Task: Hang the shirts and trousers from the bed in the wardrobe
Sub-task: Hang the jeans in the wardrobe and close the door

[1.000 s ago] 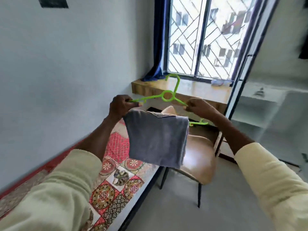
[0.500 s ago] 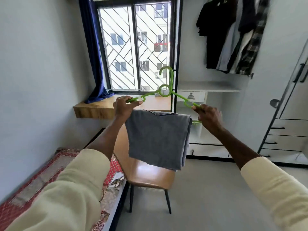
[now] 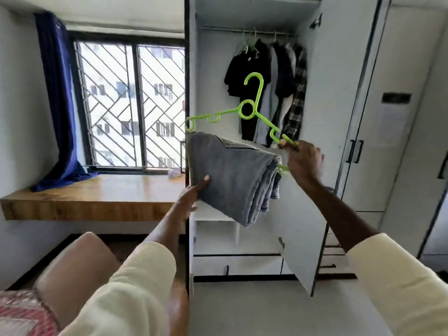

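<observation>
The right hand (image 3: 303,163) is gripping the right end of a green hanger (image 3: 249,112), its fingers (image 3: 294,151) curled round the sloping arm. Grey trousers (image 3: 232,175), folded several times over, are draping across the hanger's lower bar, held up in front of the open wardrobe (image 3: 312,141). The left hand (image 3: 191,197) is touching the trousers near their lower left edge with straight, relaxed fingers (thumb tip showing against the cloth). Dark shirts (image 3: 269,76) and a checked one are hanging on the wardrobe rail (image 3: 225,30) behind the hanger's hook. A wooden bench (image 3: 92,195) is running under the window (image 3: 131,105), beside a blue curtain (image 3: 55,98).
</observation>
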`<state>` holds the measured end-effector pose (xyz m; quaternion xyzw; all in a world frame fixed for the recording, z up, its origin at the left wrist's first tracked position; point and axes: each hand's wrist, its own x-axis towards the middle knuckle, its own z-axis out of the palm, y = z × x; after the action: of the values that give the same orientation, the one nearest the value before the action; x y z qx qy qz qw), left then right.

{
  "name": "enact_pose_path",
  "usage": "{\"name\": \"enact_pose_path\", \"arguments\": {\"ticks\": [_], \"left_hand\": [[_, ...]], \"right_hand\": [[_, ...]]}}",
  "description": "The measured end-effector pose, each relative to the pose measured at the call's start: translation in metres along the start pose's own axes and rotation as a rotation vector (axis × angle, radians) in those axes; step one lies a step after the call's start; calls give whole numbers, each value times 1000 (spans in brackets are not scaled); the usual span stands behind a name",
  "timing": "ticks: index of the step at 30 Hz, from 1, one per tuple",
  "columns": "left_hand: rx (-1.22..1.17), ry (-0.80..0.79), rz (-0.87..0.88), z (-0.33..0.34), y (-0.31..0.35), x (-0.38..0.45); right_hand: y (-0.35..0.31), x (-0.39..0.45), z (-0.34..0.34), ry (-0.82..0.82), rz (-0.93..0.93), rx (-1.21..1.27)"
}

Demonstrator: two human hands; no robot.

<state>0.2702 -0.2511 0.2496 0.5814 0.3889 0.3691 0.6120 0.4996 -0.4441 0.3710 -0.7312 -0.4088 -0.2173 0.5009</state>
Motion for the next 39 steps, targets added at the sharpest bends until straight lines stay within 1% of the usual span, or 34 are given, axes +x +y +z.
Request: {"name": "enact_pose_path", "arguments": {"ticks": [2,4,7,10,14,18,20,22,24,26,29,31,35,37,39], "left_hand": [[-51,4,-83,35,0,24],[-154,4,-163,64,-4,56],[-296,-97,-215,95,-11,97],[-385,-145,-269,117,-13,152],[-533,-199,-250,134,-6,247],[-640,-283,-218,146,30,339],[-733,-298,-175,151,55,374],[-803,-352,-108,152,77,417],[-814,-391,-70,152,92,462],[-790,-379,-40,155,104,509],[-737,-254,38,160,123,581],[-712,-268,126,163,143,616],[-642,-190,254,158,172,688],[-613,-144,311,154,197,726],[-572,-143,359,149,229,762]], "right_hand": [[11,36,8,25,52,-1],[21,70,20,44,101,-11],[28,113,44,39,143,-50],[35,157,80,28,137,-102],[45,218,145,15,88,-93],[39,283,205,-3,66,-81],[34,314,227,-1,59,-65],[33,351,253,-11,49,-32],[35,387,281,-53,31,0],[33,422,308,-122,-27,5],[33,475,349,-137,-100,33],[31,505,378,-123,-131,62],[30,558,429,-70,-199,108],[28,597,453,-24,-233,136],[22,635,472,24,-260,136]]}}
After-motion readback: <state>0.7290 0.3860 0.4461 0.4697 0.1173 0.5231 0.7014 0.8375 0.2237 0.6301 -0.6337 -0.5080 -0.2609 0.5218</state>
